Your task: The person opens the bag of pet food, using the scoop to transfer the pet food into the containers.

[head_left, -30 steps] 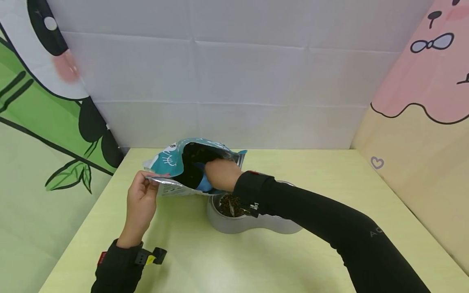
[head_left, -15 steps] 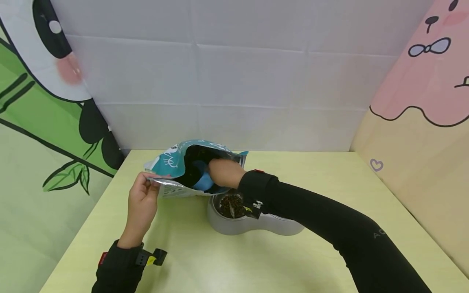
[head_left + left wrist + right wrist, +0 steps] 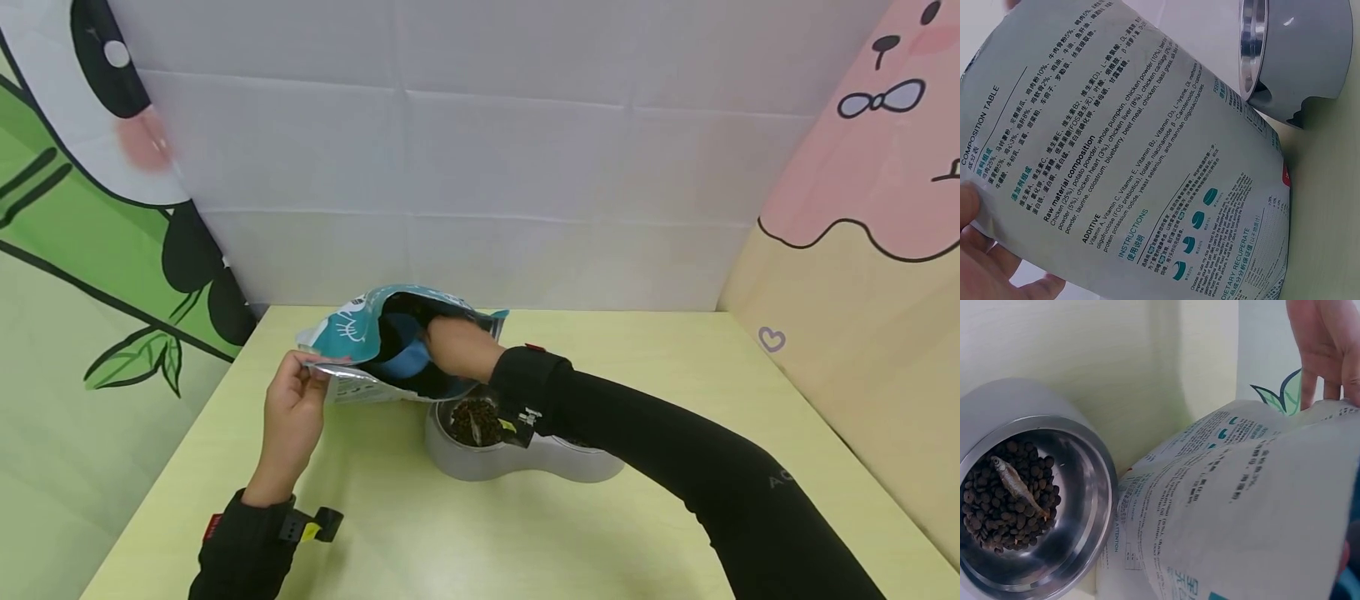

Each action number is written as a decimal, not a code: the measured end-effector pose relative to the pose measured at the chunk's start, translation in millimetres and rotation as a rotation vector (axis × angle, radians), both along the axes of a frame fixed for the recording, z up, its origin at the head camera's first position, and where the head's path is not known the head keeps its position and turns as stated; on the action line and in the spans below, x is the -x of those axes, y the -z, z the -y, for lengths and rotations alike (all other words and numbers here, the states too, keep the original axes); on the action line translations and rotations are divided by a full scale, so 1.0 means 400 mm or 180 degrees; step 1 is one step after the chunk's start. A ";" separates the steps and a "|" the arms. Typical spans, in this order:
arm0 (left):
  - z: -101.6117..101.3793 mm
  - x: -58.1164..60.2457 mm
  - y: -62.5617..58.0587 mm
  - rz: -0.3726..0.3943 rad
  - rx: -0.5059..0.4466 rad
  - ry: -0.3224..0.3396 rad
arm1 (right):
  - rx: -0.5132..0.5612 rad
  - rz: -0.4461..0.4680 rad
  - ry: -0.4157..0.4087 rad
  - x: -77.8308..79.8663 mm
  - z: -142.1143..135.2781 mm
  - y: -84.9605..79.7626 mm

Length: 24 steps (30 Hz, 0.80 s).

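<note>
A teal and silver pet food bag (image 3: 347,327) stands open-mouthed on the table. My left hand (image 3: 292,417) pinches the left edge of its mouth between thumb and fingers. Inside the bag, my right hand (image 3: 462,348) grips a blue scoop (image 3: 408,360); its handle and most of my fingers are hidden. To the bag's right, partly under my right sleeve, sits a grey double bowl (image 3: 480,467) with steel inserts. Brown kibble (image 3: 1010,515) and a small dried fish (image 3: 1017,486) lie in its left insert, as the right wrist view shows.
The pale yellow table (image 3: 420,533) extends around the bag and bowl. A white panel (image 3: 510,167) closes off the back, with cartoon-printed panels on the left and right. My right arm crosses over the right half of the bowl.
Inside the bag, the blue scoop has turned and come up, so more of it shows. My right hand has shifted slightly right. My left hand keeps its hold on the bag.
</note>
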<state>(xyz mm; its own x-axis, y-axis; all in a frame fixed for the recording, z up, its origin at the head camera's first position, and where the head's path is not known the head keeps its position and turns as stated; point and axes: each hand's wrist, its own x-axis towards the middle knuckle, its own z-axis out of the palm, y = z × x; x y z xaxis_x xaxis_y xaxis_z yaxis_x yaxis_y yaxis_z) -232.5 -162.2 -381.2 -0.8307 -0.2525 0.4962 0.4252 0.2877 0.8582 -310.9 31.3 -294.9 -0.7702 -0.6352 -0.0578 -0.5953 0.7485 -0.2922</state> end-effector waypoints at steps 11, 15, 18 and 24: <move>-0.004 0.001 -0.003 -0.0045 0.0004 -0.0003 | 0.0222 0.0163 0.0055 -0.009 0.005 -0.012; -0.005 0.001 -0.003 -0.0040 0.0025 -0.0005 | 0.0185 0.0146 0.0049 -0.008 0.006 -0.018; -0.005 0.001 -0.002 -0.0025 0.0029 -0.0013 | 0.0149 0.0143 0.0009 -0.008 0.005 -0.022; -0.004 0.002 0.000 -0.0013 0.0009 -0.0007 | 0.0162 0.0153 -0.0014 -0.009 0.002 -0.038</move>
<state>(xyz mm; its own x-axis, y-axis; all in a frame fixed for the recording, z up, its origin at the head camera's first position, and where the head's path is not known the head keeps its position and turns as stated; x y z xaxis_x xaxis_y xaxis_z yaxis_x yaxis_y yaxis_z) -233.4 -160.6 -381.2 -0.8281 -0.2529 0.5003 0.4280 0.2911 0.8556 -307.5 30.5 -279.9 -0.7645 -0.6416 -0.0623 -0.5829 0.7294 -0.3580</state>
